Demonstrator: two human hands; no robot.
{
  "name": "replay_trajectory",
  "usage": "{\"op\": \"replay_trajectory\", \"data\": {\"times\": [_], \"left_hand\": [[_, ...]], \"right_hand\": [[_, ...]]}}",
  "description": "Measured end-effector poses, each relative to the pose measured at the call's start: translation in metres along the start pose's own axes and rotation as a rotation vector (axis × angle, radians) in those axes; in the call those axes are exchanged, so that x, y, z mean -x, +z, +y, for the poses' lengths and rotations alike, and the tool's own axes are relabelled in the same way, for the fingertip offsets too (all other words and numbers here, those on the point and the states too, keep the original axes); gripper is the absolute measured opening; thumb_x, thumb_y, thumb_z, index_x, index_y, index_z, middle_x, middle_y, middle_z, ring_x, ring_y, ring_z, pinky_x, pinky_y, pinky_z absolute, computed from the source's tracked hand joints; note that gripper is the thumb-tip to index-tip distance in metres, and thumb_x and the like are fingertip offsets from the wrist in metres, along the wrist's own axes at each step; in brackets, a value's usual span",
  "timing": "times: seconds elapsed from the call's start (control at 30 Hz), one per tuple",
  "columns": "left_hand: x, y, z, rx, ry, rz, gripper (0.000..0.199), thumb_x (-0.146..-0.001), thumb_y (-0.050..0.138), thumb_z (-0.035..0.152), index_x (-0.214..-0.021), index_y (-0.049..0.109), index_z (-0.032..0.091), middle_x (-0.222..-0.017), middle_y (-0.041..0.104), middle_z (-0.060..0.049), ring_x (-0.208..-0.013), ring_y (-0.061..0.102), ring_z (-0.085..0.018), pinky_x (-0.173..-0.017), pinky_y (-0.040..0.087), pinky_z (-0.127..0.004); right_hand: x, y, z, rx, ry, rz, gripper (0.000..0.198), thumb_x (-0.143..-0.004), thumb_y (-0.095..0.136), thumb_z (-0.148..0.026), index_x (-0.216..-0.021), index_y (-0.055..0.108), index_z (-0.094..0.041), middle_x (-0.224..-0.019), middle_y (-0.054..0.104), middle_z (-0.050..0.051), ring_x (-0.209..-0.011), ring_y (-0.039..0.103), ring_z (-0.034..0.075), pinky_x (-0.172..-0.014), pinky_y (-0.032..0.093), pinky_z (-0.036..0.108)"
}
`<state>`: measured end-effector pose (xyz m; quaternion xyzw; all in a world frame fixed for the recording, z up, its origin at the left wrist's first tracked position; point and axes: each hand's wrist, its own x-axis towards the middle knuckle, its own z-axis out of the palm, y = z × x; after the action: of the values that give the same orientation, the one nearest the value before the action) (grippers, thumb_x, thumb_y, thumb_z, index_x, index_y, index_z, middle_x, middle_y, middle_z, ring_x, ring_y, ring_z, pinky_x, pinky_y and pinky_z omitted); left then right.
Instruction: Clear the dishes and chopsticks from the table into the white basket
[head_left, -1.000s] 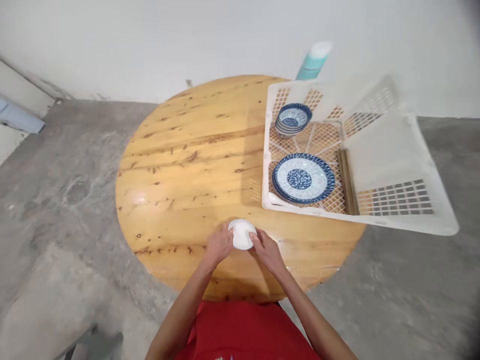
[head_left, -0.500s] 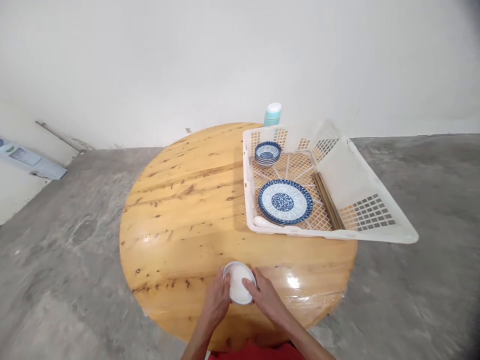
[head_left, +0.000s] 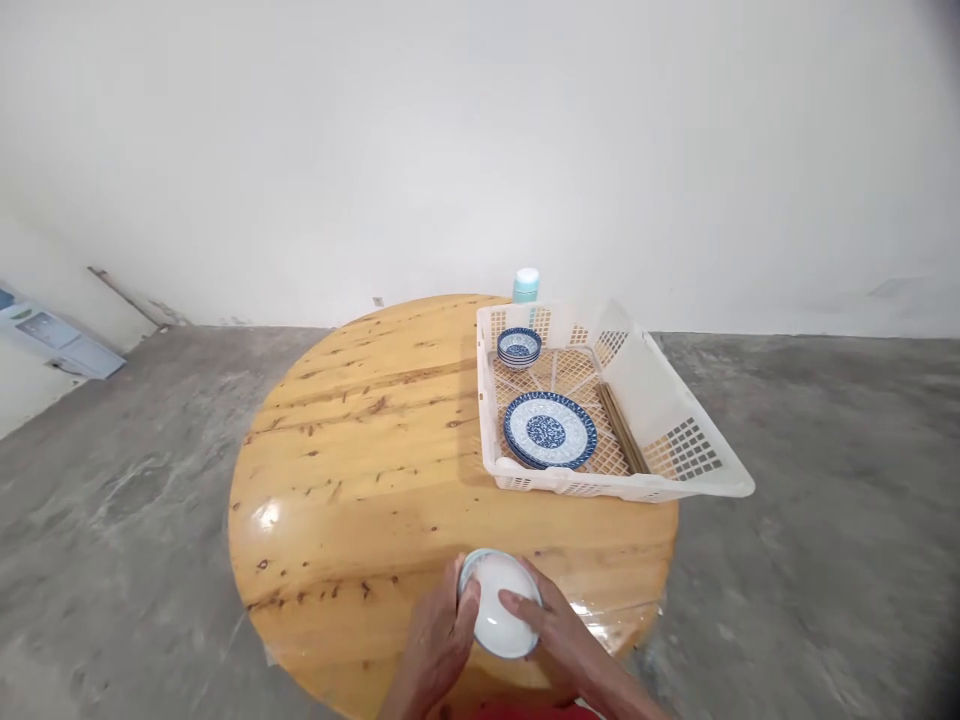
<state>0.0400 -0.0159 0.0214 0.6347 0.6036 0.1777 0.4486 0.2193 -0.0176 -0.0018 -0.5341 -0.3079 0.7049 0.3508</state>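
Note:
A small white dish [head_left: 501, 605] with a thin blue rim is held over the near part of the table, tilted toward me. At its upper left a second pale rim line shows, and I cannot tell whether it is one dish or a stack. My left hand [head_left: 441, 632] grips its left side, thumb along the edge. From the right, my right hand [head_left: 553, 618] closes on it, with the thumb pressed on the white face. The fingers underneath are hidden.
The round wooden table [head_left: 352, 470] carries a white plastic basket [head_left: 675, 400]. Inside lie blue-and-white plates [head_left: 546, 431], stacked small bowls [head_left: 519, 345] and brown chopsticks [head_left: 622, 430]. Behind stands a turquoise bottle [head_left: 526, 287] with a white lid, near the wall.
Both hands have lifted the white dish nearer to me and slightly right. The basket and table sit differently in the picture because my view has shifted. The white spoon is now mostly hidden behind the basket's rim.

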Motion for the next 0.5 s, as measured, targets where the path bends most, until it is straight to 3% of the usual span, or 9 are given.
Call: {"op": "replay_trajectory", "data": {"times": [0.17, 0.3, 0.5], "left_hand": [[-0.009, -0.011, 0.034, 0.146, 0.19, -0.043, 0.063, -0.098, 0.029, 0.06, -0.139, 0.054, 0.018, -0.088, 0.07, -0.009, -0.077, 0.065, -0.022, -0.074, 0.052, -0.032], [-0.021, 0.0, 0.037, 0.434, 0.297, -0.074, 0.069, -0.099, 0.026, 0.062, -0.144, 0.045, 0.013, -0.09, 0.067, -0.008, -0.07, 0.065, -0.017, -0.07, 0.051, -0.031], [-0.029, 0.022, 0.015, 0.541, 0.193, -0.008, 0.055, -0.098, 0.032, 0.054, -0.128, 0.054, 0.014, -0.086, 0.067, -0.005, -0.066, 0.063, -0.013, -0.067, 0.05, -0.027]], "right_hand": [[0.023, -0.008, -0.037, -0.056, -0.135, 0.102, 0.063, -0.064, 0.08, -0.059, -0.107, 0.068, -0.015, -0.092, 0.071, 0.01, -0.082, 0.066, 0.025, -0.072, 0.053, 0.034], [0.033, -0.02, -0.066, -0.09, -0.137, 0.211, 0.054, -0.063, 0.083, -0.054, -0.096, 0.07, -0.013, -0.081, 0.069, 0.01, -0.069, 0.063, 0.023, -0.057, 0.051, 0.031], [0.016, -0.07, -0.15, -0.151, -0.276, 0.388, 0.039, -0.066, 0.081, -0.026, -0.1, 0.069, -0.013, -0.081, 0.067, 0.011, -0.058, 0.063, 0.02, -0.04, 0.047, 0.025]]}}
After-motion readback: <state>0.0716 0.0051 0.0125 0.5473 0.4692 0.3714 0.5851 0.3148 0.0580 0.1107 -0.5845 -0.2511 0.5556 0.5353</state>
